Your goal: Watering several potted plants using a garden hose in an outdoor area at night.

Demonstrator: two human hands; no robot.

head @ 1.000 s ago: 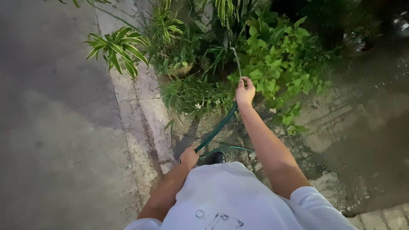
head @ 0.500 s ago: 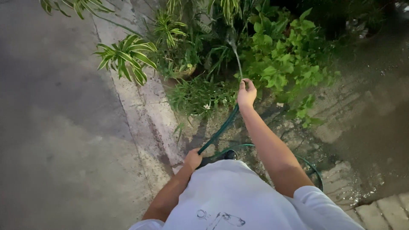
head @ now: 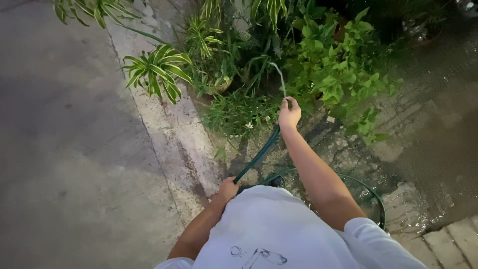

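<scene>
While I look down past my white shirt (head: 284, 229), the grey pavement (head: 64, 149) fills the whole left side, dull and bare, bordered by a pale concrete curb (head: 174, 134) that runs up and away from me. Just over that curb, a striped-leaf plant (head: 157, 69) fans out, its long green and cream blades hanging above the edge.

My left hand (head: 229, 189) sits low, close to my body, and its grip is curled tight round the green hose (head: 259, 154), which passes through my fist. From there the hose rises straight and slanted to the upper right, taut between my two hands, crossing over a patch of low grassy weeds (head: 239, 112) with a small white flower among them.

My right hand (head: 290, 113) is stretched out ahead on a straight arm, its grip pressed together round the far end of the hose, fingers folded over the top. A thin stream of water (head: 279, 77) arcs up and leftward from that end into the foliage.

Beyond and to the right of my right hand stands a leafy bush (head: 343, 69) with broad bright green leaves. Under my right arm, a slack loop of the same hose curves over wet stone slabs (head: 398, 199), and the ground further right gleams dark with water. Pale paving bricks (head: 453, 239) show at the lower right corner.
</scene>
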